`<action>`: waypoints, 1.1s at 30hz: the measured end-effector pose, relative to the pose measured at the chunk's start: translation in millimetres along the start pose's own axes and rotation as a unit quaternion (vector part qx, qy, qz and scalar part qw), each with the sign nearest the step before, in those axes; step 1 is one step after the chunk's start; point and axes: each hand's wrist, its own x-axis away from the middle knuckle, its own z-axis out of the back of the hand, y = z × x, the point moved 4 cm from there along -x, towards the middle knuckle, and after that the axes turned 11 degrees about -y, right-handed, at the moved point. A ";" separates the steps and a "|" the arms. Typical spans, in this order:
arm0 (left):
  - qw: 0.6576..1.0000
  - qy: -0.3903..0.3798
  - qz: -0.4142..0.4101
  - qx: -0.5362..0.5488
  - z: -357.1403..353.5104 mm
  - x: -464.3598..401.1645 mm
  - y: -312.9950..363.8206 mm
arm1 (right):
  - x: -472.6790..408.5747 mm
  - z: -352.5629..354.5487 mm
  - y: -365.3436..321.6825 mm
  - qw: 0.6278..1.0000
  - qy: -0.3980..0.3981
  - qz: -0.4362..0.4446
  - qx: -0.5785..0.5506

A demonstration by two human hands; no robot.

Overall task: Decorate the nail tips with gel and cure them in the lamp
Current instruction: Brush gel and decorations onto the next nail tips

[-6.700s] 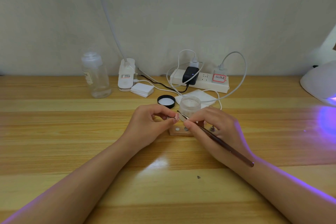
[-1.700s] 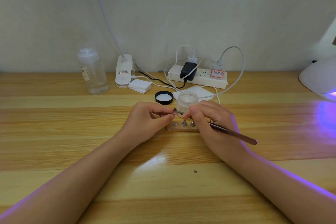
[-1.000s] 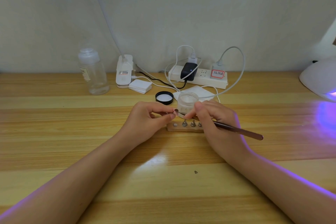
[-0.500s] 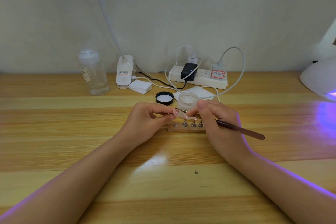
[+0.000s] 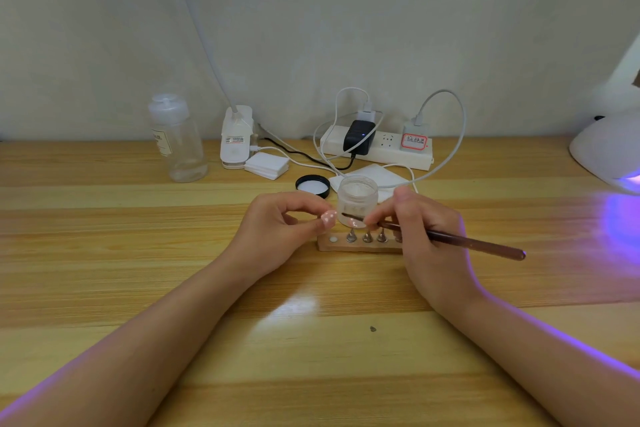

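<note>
My left hand pinches a pink nail tip with white dots, held up between thumb and forefinger. My right hand grips a thin brown brush; its tip points left and stops a short way from the nail tip. Behind the brush tip stands an open clear jar of white gel or powder. A wooden holder with several metal pegs lies on the table below both hands. The white curing lamp glows purple at the right edge.
The jar's black lid lies just left of the jar. A clear bottle, a clip lamp base, white pads, a white cloth and a power strip with cables line the back of the wooden table.
The brush tip has drawn back to the right, off the nail tip. My left hand has turned the tip so its dotted pink face shows.
</note>
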 end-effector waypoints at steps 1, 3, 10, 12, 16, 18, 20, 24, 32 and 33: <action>1.000 -0.001 0.005 -0.001 0.0 0.0 -0.2 | -0.2 -0.2 -0.2 1.000 0.001 0.004 0.011; 1.000 -0.003 0.015 -0.006 -0.4 0.1 -0.4 | -0.8 -1.1 -1.1 0.999 -0.001 0.023 0.033; 1.000 -0.004 0.022 -0.011 -1.8 -0.1 0.5 | -1.9 -3.8 -1.4 0.996 -0.020 0.042 0.080; 1.000 0.002 0.023 -0.018 -1.4 -0.1 0.1 | -1.7 -5.6 -2.5 0.994 -0.027 0.049 0.094; 0.999 0.001 0.029 -0.024 -1.0 0.0 0.1 | 0.0 -6.7 -4.4 0.994 -0.043 0.054 0.088; 0.999 -0.003 0.031 -0.027 -1.5 0.2 0.4 | 0.8 -5.6 -3.6 0.996 -0.041 0.042 0.070; 0.999 -0.001 0.031 -0.026 -1.5 0.5 0.9 | 1.1 -3.8 -3.3 0.997 -0.030 0.039 0.058; 0.999 -0.003 0.035 -0.028 -2.1 0.5 1.7 | -1.3 -3.1 -2.0 0.997 -0.019 0.031 0.069; 0.999 0.000 0.039 -0.034 -1.7 0.7 1.0 | -1.5 -8.5 -4.1 0.992 -0.051 0.057 0.100; 0.999 0.001 0.038 -0.035 -1.8 0.6 1.1 | -0.9 -8.4 -4.6 0.992 -0.052 0.059 0.098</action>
